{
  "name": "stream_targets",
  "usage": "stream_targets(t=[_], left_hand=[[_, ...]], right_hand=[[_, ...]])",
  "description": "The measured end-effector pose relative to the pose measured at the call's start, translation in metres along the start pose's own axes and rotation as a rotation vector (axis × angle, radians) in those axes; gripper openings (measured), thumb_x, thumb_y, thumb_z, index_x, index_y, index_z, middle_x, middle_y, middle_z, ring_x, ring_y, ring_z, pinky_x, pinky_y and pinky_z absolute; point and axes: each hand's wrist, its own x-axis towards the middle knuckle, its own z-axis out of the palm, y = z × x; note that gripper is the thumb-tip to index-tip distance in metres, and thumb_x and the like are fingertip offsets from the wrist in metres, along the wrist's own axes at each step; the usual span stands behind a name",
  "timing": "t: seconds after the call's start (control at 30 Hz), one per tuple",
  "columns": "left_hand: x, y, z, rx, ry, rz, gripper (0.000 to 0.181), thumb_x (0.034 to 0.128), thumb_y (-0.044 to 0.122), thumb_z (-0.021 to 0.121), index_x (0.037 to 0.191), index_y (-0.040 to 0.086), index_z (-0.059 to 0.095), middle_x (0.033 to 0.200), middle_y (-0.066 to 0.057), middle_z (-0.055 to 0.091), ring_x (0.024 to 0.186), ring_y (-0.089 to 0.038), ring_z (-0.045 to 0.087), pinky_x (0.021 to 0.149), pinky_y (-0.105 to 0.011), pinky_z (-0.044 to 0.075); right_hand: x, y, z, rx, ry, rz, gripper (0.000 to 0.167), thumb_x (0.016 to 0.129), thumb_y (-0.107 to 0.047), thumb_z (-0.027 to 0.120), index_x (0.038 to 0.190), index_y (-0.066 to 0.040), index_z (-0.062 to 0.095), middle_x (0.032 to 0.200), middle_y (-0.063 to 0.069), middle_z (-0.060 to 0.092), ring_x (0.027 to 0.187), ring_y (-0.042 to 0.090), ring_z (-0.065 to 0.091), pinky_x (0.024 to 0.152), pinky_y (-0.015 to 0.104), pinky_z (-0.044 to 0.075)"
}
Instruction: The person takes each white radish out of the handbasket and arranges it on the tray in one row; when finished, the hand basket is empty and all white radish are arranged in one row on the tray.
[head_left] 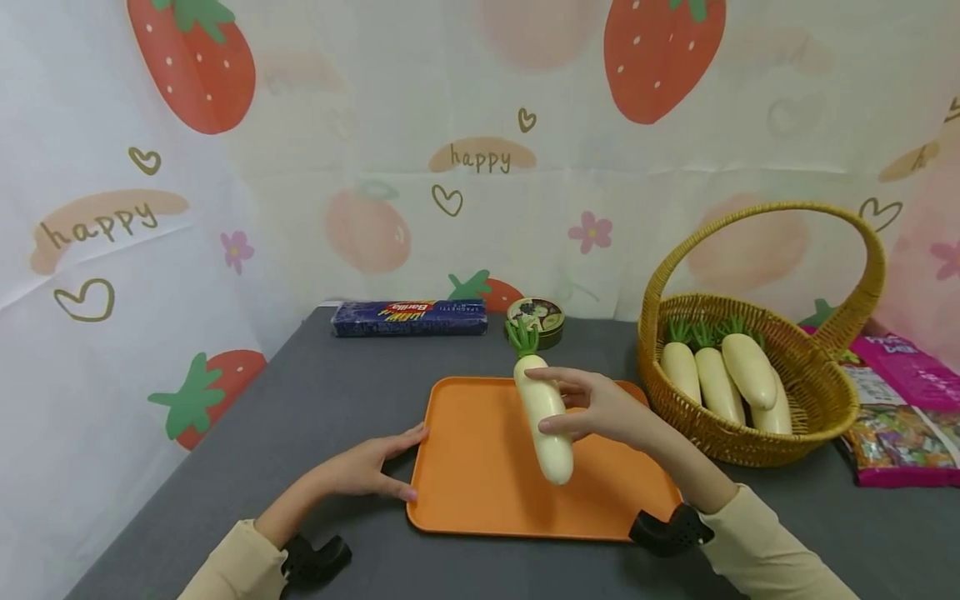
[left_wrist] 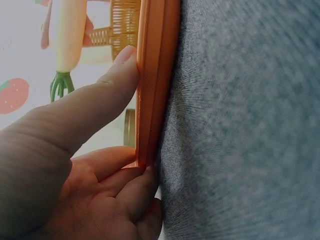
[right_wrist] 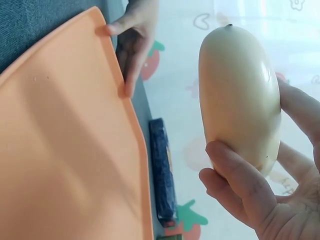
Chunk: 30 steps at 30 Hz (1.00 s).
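Note:
A white radish (head_left: 545, 425) with a green leafy top hangs over the orange tray (head_left: 472, 467), its leaf end pointing away from me. My right hand (head_left: 600, 407) grips it from the right, thumb and fingers around its sides. In the right wrist view, the rounded tip of the radish (right_wrist: 240, 90) shows while its leaves are hidden. My left hand (head_left: 367, 467) touches the tray's left edge, thumb and forefinger spread apart. In the left wrist view, the thumb of that hand (left_wrist: 75, 117) rests against the tray's rim (left_wrist: 152, 75).
On the right stands a wicker basket (head_left: 843, 396) with several white radishes (head_left: 720, 383), its handle arching high. Beside it lies a pink candy bag (head_left: 907, 417). Behind the tray are a blue spaghetti package (head_left: 408, 318) and a round tin (head_left: 551, 321), near the printed backdrop (head_left: 300, 225).

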Motion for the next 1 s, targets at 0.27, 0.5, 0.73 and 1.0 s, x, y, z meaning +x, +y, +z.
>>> stream_targets(t=[0.27,0.5,0.73,1.0], left_hand=[[-0.002,0.001,0.0,-0.045,0.002,-0.011,0.083,0.0781,0.028,0.07,0.14,-0.001,0.023,0.143,-0.018,0.018,0.13,-0.03,0.017,0.1,-0.048,0.019],[-0.006,-0.002,0.002,-0.077,-0.029,-0.002,0.08,0.0805,0.026,0.068,0.14,-0.002,0.022,0.143,-0.019,0.016,0.13,-0.031,0.016,0.099,-0.048,0.018],[-0.003,-0.001,0.002,-0.099,-0.006,-0.031,0.081,0.081,0.027,0.068,0.141,-0.001,0.021,0.144,-0.018,0.015,0.131,-0.031,0.013,0.1,-0.049,0.015],[-0.002,0.0,0.005,-0.084,0.029,-0.042,0.082,0.0795,0.028,0.069,0.141,0.001,0.023,0.144,-0.017,0.017,0.13,-0.03,0.015,0.1,-0.049,0.016]], right_hand=[[0.01,0.004,0.012,0.012,-0.006,0.01,0.066,0.077,-0.025,0.072,0.135,-0.013,0.043,0.126,0.02,0.042,0.104,0.031,0.05,0.066,0.039,0.05],[0.014,0.007,0.024,0.063,-0.042,0.038,0.063,0.078,-0.023,0.071,0.135,-0.012,0.043,0.125,0.019,0.042,0.101,0.029,0.052,0.066,0.04,0.05],[0.023,0.005,0.03,0.049,-0.05,0.025,0.062,0.079,-0.022,0.07,0.134,-0.013,0.044,0.124,0.017,0.043,0.098,0.027,0.053,0.065,0.039,0.05],[0.032,0.007,0.04,0.039,-0.052,0.047,0.062,0.078,-0.023,0.071,0.133,-0.014,0.045,0.122,0.014,0.045,0.097,0.026,0.054,0.066,0.038,0.05]])
